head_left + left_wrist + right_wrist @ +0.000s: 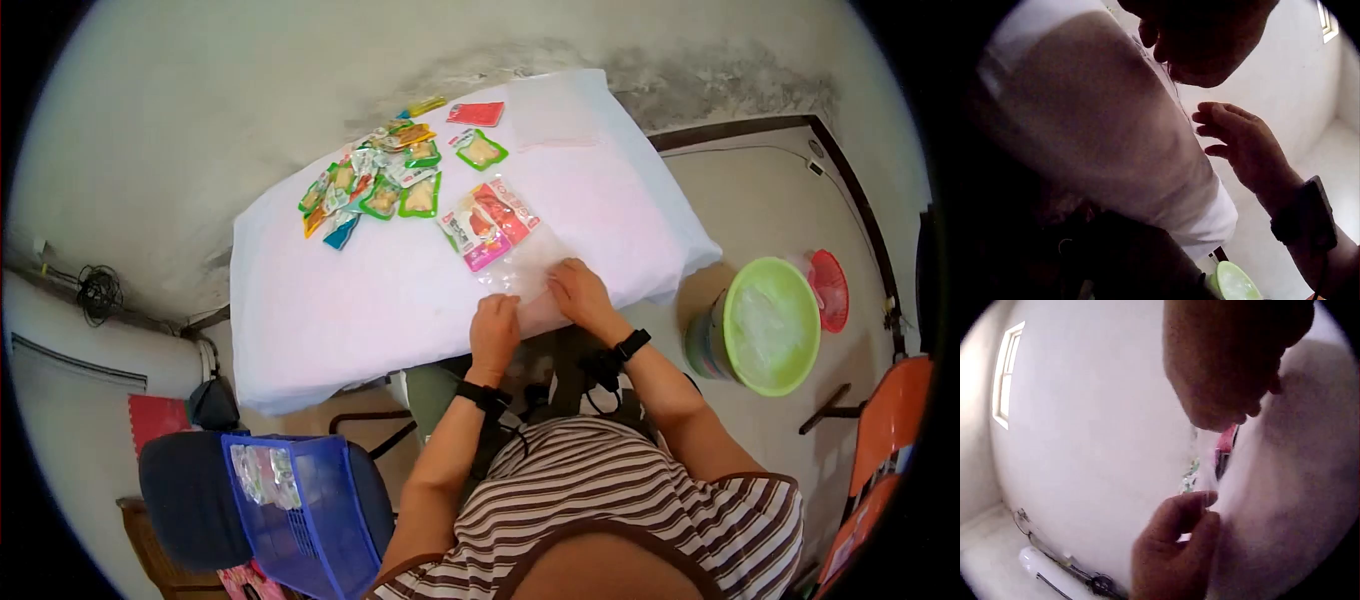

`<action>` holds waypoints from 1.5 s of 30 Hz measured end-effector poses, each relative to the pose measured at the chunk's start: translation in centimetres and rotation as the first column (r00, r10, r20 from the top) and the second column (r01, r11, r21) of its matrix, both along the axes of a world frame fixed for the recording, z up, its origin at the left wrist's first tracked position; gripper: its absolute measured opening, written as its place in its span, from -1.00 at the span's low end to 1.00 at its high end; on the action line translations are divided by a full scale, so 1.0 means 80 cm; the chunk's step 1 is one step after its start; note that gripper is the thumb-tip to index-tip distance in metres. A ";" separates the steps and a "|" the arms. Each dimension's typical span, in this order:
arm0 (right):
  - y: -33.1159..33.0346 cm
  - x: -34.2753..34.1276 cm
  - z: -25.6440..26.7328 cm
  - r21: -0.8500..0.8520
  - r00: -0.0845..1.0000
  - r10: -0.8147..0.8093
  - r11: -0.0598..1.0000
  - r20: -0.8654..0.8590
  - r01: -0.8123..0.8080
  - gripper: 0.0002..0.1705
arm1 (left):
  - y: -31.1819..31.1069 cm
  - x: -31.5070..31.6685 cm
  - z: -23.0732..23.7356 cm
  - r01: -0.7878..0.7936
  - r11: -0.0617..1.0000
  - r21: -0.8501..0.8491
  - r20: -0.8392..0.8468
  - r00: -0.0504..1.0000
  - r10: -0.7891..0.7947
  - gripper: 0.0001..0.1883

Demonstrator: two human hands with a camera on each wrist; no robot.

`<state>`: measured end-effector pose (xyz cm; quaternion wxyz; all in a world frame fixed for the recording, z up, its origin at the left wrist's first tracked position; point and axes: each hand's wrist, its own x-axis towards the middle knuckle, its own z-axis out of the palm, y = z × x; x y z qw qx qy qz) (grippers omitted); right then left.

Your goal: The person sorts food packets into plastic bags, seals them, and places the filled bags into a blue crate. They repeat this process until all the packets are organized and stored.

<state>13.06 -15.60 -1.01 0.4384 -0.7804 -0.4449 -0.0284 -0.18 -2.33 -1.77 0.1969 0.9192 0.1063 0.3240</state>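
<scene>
Mid-frame lay a clear plastic bag with red-and-pink print (490, 222); the left hand (494, 335) pinched its lower edge, while the right hand (582, 292) held loosely parted fingers there. Opening it, I guessed; next, separate the film.

Before you, a glossy, clear, flat plastic bag (537, 258), a shiny red-and-pink rectangular plastic packet (488, 222), a matt white rectangular tablecloth (350, 305)
</scene>
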 end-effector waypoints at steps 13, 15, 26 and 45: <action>-0.016 0.032 -0.038 0.108 0.976 -0.137 0.987 0.171 0.120 -0.62 | 0.153 0.013 0.020 -0.270 0.722 -0.637 0.026 0.928 0.371 -0.86; -0.014 0.030 -0.036 0.107 0.975 -0.161 0.983 0.154 0.146 -0.63 | 0.187 0.039 0.029 -0.121 0.358 -0.926 0.052 0.897 0.439 -0.86; -0.014 0.026 -0.037 0.086 0.965 -0.214 0.976 0.155 0.202 -0.62 | 0.298 0.134 -0.008 -0.319 -0.030 -0.947 -0.309 0.883 0.354 -0.85; -0.013 0.027 -0.042 0.128 0.963 -0.227 0.969 0.145 0.209 -0.74 | 0.129 0.035 0.015 -0.158 0.987 0.000 -0.001 0.987 0.158 -0.42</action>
